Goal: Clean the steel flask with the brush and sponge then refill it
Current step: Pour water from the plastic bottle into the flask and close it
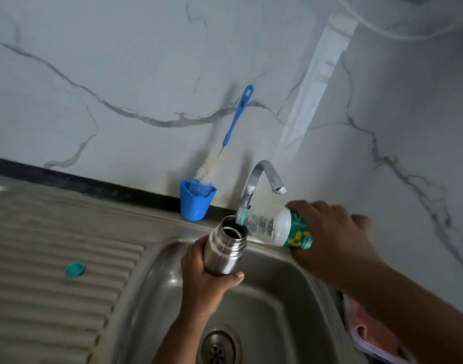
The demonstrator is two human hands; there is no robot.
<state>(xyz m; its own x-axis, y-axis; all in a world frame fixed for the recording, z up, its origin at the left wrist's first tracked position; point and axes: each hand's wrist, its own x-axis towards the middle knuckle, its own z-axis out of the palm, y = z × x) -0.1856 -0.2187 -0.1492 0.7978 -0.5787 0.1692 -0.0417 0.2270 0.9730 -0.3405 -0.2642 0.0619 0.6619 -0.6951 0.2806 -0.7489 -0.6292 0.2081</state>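
Observation:
My left hand [202, 274] grips the lower body of the steel flask [226, 248], which is uncapped and held over the sink basin [285, 311], its mouth tilted up and away. In my right hand [332, 232] is a clear plastic bottle with a green label [275, 228], tipped sideways so its teal neck rests at the flask's mouth. The long brush with a blue handle [234, 127] stands in a blue cup [196, 203] against the wall, behind the flask.
A curved steel tap [261, 177] rises behind the bottle. A teal cap [74, 269] lies on the ribbed draining board [54, 258] at left. The drain [219, 348] is at the basin's bottom. A pink cloth [369, 334] lies at the right rim.

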